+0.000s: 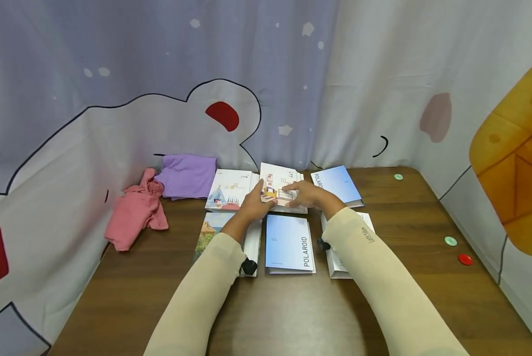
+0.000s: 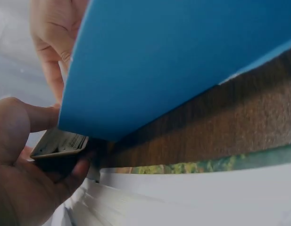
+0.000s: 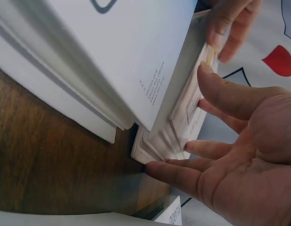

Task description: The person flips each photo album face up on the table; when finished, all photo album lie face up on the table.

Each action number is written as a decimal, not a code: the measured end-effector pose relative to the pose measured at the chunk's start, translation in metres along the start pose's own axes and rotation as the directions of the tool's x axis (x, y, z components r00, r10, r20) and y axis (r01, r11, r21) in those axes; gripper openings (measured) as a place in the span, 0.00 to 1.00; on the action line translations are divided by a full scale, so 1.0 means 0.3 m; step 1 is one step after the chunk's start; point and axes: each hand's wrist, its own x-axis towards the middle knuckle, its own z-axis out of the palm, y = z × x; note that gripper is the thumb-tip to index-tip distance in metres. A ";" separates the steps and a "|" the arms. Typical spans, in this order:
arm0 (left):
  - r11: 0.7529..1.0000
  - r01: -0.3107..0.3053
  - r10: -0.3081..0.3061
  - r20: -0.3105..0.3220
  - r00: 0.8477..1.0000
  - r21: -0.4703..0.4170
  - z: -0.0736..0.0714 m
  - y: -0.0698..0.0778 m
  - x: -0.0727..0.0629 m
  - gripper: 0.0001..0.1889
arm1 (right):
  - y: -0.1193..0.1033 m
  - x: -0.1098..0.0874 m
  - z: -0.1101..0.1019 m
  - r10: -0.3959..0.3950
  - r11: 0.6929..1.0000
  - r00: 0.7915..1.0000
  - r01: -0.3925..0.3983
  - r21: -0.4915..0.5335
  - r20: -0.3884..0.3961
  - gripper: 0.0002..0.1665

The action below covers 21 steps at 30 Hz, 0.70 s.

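Observation:
Both hands are at a white photo album [image 1: 278, 174] with a printed room picture, in the back row's middle. My left hand [image 1: 253, 201] grips its left edge, thumb over the cover; in the left wrist view fingers curl under the edge. My right hand [image 1: 308, 194] has its fingers fairly straight, touching the cover and the page edges [image 3: 166, 143] at the right side. Just in front lies a blue POLAROID album [image 1: 288, 242], which fills much of the left wrist view. Left of the held album is a white album with a tent picture [image 1: 230, 185].
A second blue album [image 1: 337, 183] lies back right. Forearms partly cover a landscape-cover album [image 1: 208, 230] and a white album [image 1: 339, 267]. Purple cloth [image 1: 188, 175] and pink cloth [image 1: 139, 212] lie left. Green discs [image 1: 450, 241] and a red disc [image 1: 465, 259] lie right. A curtain [image 1: 373, 89] hangs behind.

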 end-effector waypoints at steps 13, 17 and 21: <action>0.998 0.023 -0.020 -0.061 0.998 0.057 0.009 -0.025 0.019 0.48 | 0.019 0.010 0.016 -0.005 0.996 1.000 0.004 -0.087 -0.006 0.35; 0.998 -0.010 0.015 -0.082 0.996 0.062 -0.003 -0.033 0.017 0.45 | 0.019 0.013 0.018 0.006 0.996 1.000 -0.006 -0.089 -0.004 0.35; 0.997 -0.050 0.055 -0.088 0.995 0.056 -0.018 -0.034 0.011 0.41 | 0.019 0.011 0.015 0.016 0.996 1.000 -0.016 -0.089 -0.001 0.36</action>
